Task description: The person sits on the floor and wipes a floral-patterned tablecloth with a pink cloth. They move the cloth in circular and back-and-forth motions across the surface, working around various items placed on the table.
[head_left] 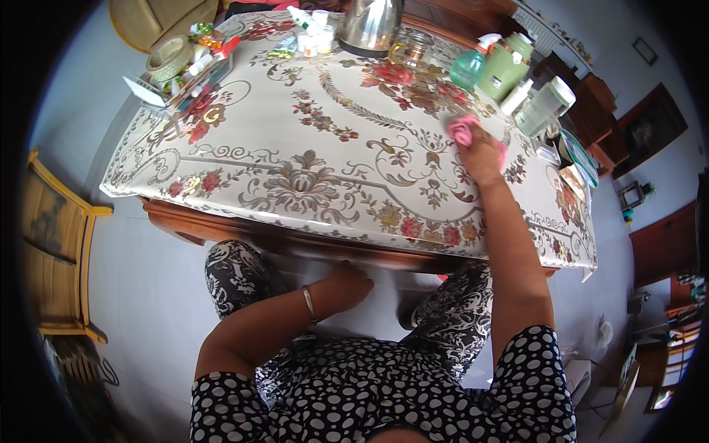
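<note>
My right hand [483,158] presses a crumpled pink cloth [462,131] onto the right part of a table covered by a white tablecloth [251,140] with flowers and scrolls. Its fingers are closed round the cloth, and some pink shows on both sides of the hand. Beyond it stand a green spray bottle [467,70] with a red and white head, a light green flask [507,66] and a clear jar [545,107] with a white lid. My left hand [346,286], a bracelet at its wrist, is held in a fist above my lap, short of the table's front edge.
At the table's far left sits a basket [168,59] beside a box of small items. A metal kettle [371,28], a glass cup [415,49] and several small white bottles line the back. A wooden chair [55,251] stands left; papers and a green-edged tray [580,157] lie at the right edge.
</note>
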Motion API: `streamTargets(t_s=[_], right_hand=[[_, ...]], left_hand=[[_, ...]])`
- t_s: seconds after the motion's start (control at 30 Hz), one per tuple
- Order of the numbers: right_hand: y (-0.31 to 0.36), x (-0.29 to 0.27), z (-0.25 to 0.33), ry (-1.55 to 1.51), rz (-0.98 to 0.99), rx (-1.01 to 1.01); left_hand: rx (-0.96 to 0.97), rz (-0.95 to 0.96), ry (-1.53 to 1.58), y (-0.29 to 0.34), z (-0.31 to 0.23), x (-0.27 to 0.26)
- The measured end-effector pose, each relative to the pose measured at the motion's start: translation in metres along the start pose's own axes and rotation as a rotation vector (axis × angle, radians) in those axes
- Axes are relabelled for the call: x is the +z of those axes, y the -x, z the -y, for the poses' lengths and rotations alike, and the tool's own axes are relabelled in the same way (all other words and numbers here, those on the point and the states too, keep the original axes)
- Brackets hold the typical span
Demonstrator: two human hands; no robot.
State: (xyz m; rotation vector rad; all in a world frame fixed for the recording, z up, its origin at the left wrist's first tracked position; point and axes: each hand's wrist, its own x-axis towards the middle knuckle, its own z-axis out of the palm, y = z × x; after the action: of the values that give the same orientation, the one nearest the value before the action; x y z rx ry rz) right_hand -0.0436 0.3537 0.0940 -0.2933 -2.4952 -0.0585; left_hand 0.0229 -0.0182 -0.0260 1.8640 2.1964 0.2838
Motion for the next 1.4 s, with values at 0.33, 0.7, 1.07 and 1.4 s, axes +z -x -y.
streamTargets(t_s=[0.33,0.7,1.07,1.4], right_hand=[[-0.042,0.036,0.281,-0.211,0.108,-0.413],[-0.068,0.035,0.321,-0.336,0.35,-0.475],[-0.025,0.006,0.022,-0.068,0.127,0.07],[0.148,-0.117,-0.21,0.408,0.106,0.617]], left_hand=[[-0.019,-0.006,-0.023,-0.007,0.011,0.007],[-0.127,-0.006,-0.037,-0.009,0.027,-0.006],[-0.016,-0.075,-0.226,0.0,0.026,-0.014],[-0.091,0.13,-0.25,-0.002,0.013,-0.018]])
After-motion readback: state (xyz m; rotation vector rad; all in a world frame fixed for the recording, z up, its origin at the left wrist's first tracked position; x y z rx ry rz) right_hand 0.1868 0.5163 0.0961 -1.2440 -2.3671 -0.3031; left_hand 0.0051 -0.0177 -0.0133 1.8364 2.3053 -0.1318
